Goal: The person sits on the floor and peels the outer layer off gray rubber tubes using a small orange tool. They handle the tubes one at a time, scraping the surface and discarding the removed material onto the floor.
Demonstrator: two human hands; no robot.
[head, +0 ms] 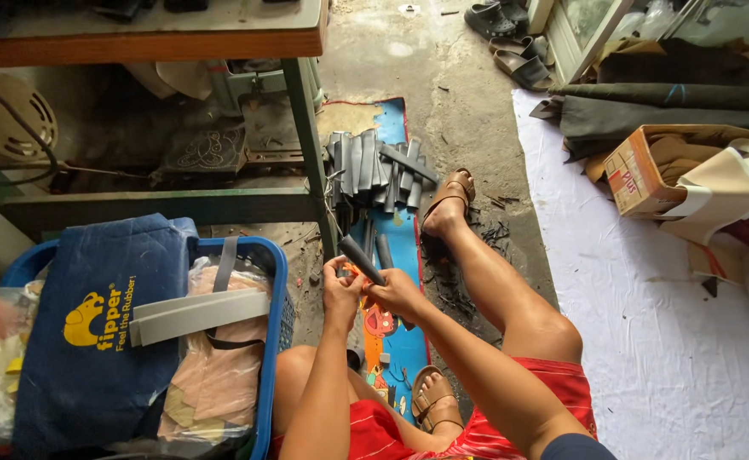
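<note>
Blue basket: at far left, stuffed, grey strips loose on top, may slide off.
Left hand: fingers curled tight round grey strip.
Right hand: pinching same strip; maybe cutting, blade hidden, could nick fingers.
Strip pile: ahead, near foot.

Both hands, left hand and right hand, meet on the strip at centre. The basket sits at nine o'clock, the strip pile on the mat at twelve. Cardboard box lies out at two o'clock on the sheet.
</note>
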